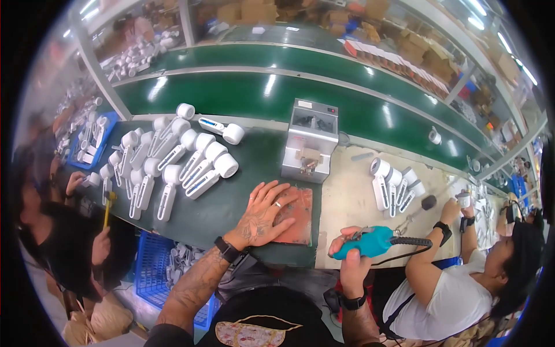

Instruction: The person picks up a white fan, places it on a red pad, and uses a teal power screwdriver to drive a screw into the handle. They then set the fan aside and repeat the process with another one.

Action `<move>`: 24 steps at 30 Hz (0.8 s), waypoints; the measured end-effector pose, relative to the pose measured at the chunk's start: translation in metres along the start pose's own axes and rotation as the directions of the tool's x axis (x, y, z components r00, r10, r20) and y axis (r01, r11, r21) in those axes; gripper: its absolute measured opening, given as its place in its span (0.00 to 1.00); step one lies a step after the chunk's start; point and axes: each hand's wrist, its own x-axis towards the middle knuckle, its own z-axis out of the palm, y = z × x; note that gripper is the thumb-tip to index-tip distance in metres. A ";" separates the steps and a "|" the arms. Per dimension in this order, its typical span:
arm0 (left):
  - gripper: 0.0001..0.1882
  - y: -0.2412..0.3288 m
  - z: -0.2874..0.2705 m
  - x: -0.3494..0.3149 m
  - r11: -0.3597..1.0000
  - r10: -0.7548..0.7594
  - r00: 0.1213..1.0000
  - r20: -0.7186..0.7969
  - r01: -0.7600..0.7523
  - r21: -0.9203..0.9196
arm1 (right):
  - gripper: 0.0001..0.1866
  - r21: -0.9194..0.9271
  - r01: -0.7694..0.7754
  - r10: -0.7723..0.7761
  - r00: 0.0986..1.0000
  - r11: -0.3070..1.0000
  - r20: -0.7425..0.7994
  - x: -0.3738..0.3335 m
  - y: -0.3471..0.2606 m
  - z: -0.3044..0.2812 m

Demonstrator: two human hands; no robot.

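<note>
My left hand (263, 217) lies flat with fingers spread on a worn reddish-brown pad (300, 222) on the bench. In my right hand (352, 263), closed around it, is a teal electric screwdriver (368, 243) with a black cord trailing right. Its tip points left and is partly hidden by my fingers. Just beyond the pad stands a silver box-shaped screw feeder (311, 141). Left of my left hand lie several white handheld devices (211, 178) with round heads and long slotted handles. A smaller group of the same white devices (394, 185) lies to the right, apart from my right hand.
A green conveyor belt (231, 92) runs behind the bench. A blue tray (92, 141) of white parts sits far left; a blue basket (153, 269) stands below. One person holds a yellow-handled tool (107, 211) at left; another in a white shirt (445, 298) works close on my right.
</note>
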 end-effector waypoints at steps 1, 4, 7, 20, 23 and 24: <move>0.30 0.000 0.000 0.000 1.000 0.000 1.000 -0.014 0.000 0.004 | 0.28 0.013 0.033 -0.034 0.999 0.999 0.008 -0.001 -0.001 0.002; 0.30 0.000 0.003 -0.001 1.000 0.012 1.000 -0.013 -0.012 0.004 | 0.29 -0.005 0.043 -0.043 0.999 0.999 0.012 -0.011 -0.008 0.007; 0.29 -0.001 0.009 0.000 1.000 0.023 0.999 -0.029 -0.023 0.005 | 0.34 -0.140 0.038 -0.041 0.999 0.989 -0.018 -0.018 -0.013 0.008; 0.19 0.037 -0.002 0.056 0.939 0.005 0.990 -0.141 -0.053 -0.341 | 0.38 -0.195 0.030 -0.052 0.993 0.980 -0.107 -0.012 -0.018 0.002; 0.16 0.073 0.029 0.119 0.847 -0.052 0.997 -0.051 0.016 -0.532 | 0.38 -0.207 0.028 -0.054 0.991 0.978 -0.120 -0.013 -0.018 -0.009; 0.19 0.079 0.045 0.141 0.854 -0.047 0.998 -0.031 0.024 -0.520 | 0.39 -0.213 0.016 -0.041 0.993 0.977 -0.112 -0.012 -0.020 -0.010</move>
